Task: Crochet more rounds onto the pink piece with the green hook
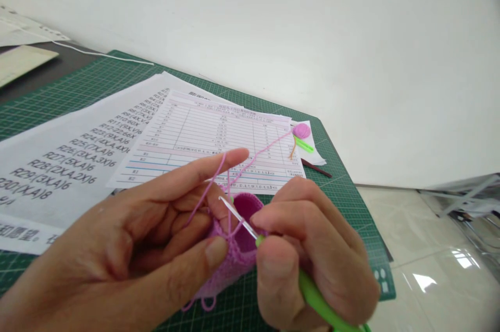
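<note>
A pink crocheted piece [224,269], hollow and open at the top, is pinched between the thumb and fingers of my left hand [156,228]. Over that hand's raised index finger runs the pink yarn [260,152], which leads back to a small pink ball [301,131]. My right hand [312,254] grips a crochet hook [324,303] by its green handle. The silver shaft lies at the rim of the piece with a loop of yarn around it, and its tip points up and left near the strand. Part of the piece is hidden by my fingers.
Printed pattern sheets [211,134] lie on a green cutting mat [346,201]. Beside the yarn ball are a bright green plastic item [303,144] and a dark thin stick [317,168]. A white wall [312,35] rises behind; tiled floor [429,269] shows at right.
</note>
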### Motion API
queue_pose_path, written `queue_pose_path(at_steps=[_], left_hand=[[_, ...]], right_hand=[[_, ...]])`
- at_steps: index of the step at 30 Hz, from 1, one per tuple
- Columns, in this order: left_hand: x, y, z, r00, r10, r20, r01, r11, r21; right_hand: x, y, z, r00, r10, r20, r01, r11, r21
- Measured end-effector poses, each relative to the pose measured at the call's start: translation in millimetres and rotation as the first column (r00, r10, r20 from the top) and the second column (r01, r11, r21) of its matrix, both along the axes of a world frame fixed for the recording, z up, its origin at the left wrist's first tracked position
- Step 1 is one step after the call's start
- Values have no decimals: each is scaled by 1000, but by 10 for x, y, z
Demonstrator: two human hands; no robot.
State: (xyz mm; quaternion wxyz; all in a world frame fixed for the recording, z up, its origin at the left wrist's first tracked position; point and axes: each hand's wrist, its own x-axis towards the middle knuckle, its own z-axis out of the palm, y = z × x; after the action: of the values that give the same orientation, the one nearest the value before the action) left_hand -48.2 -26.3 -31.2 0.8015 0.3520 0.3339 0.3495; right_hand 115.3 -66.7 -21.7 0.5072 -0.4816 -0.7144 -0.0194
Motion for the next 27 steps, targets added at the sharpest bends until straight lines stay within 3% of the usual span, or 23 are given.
queue_pose_path(at_steps=[5,8,13,16,23,27], left_hand=[[-1,94,53,1000,-3,-3,3,1000,8],[-16,41,24,1000,15,-27,-15,1000,2],[-23,-124,-28,985,127,-113,-124,992,32],[-16,-140,-36,980,132,-147,-116,987,111],[8,-92,68,981,118,-151,-83,972,218],[9,-76,87,973,135,-190,-80,960,270]], right_hand=[[-13,43,23,993,108,-39,-110,993,-40],[-26,61,8,993,115,-42,-115,993,0],[53,20,69,977,155,147,-154,988,-16],[100,-10,140,967,163,194,-168,986,9],[33,-32,129,993,102,-61,-104,994,-35],[31,-22,142,994,91,-59,-95,993,-73]])
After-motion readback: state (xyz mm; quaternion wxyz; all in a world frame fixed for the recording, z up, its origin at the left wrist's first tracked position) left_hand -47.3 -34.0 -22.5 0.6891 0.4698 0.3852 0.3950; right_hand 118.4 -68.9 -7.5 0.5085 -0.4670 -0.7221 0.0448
